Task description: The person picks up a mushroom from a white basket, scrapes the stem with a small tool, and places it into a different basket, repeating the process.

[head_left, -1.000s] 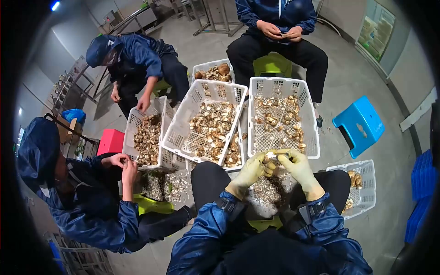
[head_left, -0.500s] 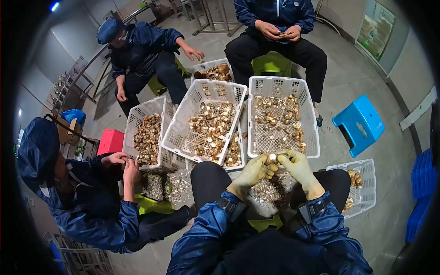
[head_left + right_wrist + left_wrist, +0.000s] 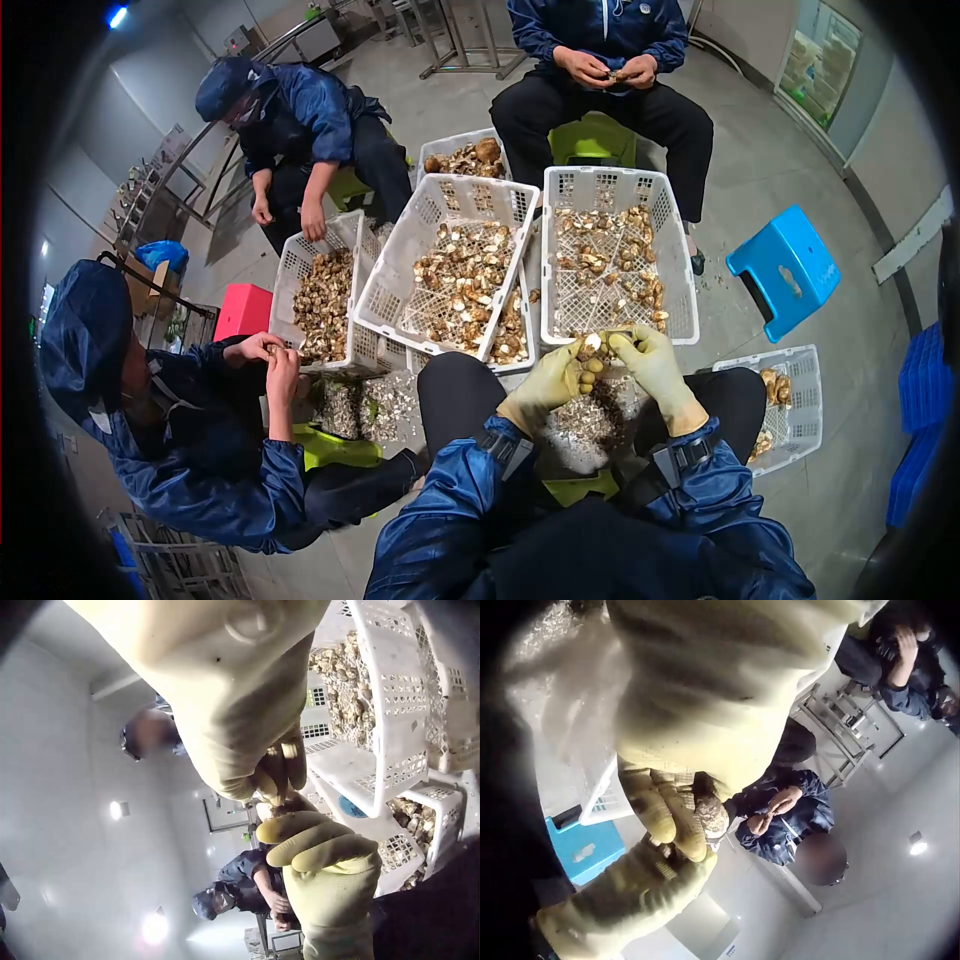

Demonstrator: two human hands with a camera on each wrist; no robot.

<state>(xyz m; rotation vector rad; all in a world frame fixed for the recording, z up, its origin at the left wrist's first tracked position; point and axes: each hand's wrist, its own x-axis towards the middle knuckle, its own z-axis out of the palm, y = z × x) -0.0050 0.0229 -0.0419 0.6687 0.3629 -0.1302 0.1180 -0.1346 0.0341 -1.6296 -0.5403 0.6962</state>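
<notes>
Both hands wear pale yellow rubber gloves and meet over the lap in the head view. My left hand grips a small mushroom with a brown skin and a white cut face. Curled left fingers wrap its side in the left wrist view. From the other side, my right hand pinches at the same mushroom with thumb and bent fingers; whether it also holds a small blade I cannot tell. Below the hands lies a heap of trimmings between the knees.
White plastic crates of mushrooms stand ahead: a tilted crate, a right crate and a left crate. A smaller crate is by the right knee. A blue stool stands right. Three other people sit around the crates.
My hands stay in place, while the mushroom turns slightly and its white face shows more. The person at the upper left reached toward the back crate, then brought the hand back to the left crate.
</notes>
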